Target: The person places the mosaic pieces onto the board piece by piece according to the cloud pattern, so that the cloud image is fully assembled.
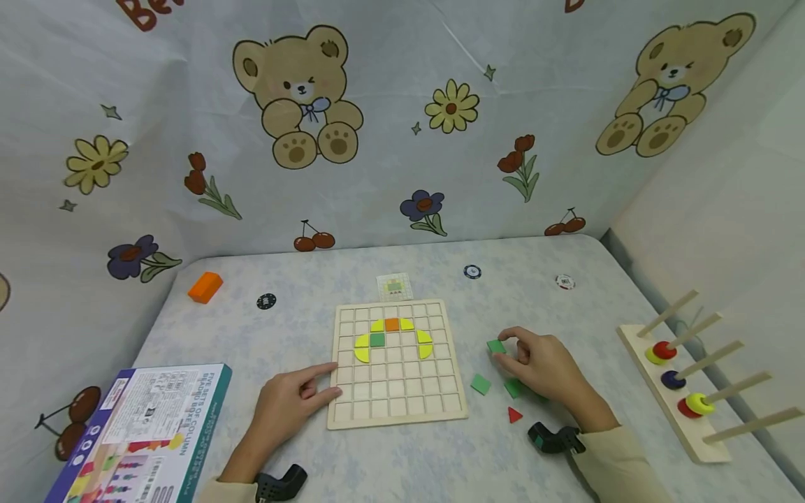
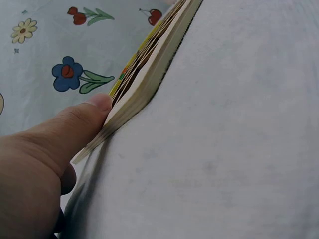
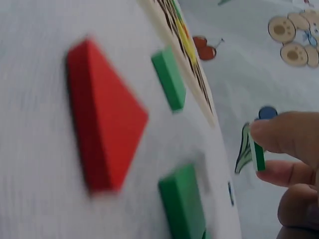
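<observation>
A light wooden grid board lies mid-table, bearing yellow quarter-round tiles, an orange square tile and a green one. My left hand touches its left edge with thumb and index finger set apart; in the left wrist view the thumb meets the board's side. Right of the board, my right hand pinches a green square tile between thumb and index finger, raised off the table. Below it lie loose green tiles and a red triangle tile.
A small pattern card touches the board's far edge. Behind lie an orange block and round chips. A boxed game occupies the left front; a peg stand with coloured rings stands at right.
</observation>
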Motion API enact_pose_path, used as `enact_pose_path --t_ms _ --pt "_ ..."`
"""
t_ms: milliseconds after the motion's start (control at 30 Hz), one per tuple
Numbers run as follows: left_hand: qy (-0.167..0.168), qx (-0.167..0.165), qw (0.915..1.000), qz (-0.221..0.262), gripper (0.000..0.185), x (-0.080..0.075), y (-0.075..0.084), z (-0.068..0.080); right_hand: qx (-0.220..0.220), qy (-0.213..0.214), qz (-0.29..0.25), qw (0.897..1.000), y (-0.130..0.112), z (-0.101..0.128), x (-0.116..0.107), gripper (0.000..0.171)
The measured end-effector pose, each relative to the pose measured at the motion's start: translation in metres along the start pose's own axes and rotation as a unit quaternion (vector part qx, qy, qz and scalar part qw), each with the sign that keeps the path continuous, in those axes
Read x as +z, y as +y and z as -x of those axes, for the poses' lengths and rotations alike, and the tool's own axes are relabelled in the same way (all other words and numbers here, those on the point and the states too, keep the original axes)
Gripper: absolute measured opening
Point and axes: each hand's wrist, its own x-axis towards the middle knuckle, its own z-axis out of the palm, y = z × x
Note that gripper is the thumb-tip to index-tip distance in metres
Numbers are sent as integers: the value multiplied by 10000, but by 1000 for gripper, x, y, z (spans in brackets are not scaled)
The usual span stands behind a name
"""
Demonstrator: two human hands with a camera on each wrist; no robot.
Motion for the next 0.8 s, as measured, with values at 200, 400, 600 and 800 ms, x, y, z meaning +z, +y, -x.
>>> enact_pose_path --t_ms 200,400,600,800 --pt "-14 -43 10000 -30 44 2 -1 0 -135 -84 -64 9999 -26 -12 0 27" --pt "30 20 10000 -25 44 2 -1 -1 -243 -173 -233 9993 -48 -28 16 27" --pt "37 25 10000 -49 44 3 0 0 9 -561 -301 9980 -70 -42 39 29" --pt "53 0 10000 -83 44 2 -1 0 -65 -634 -380 9972 -97 -55 54 28"
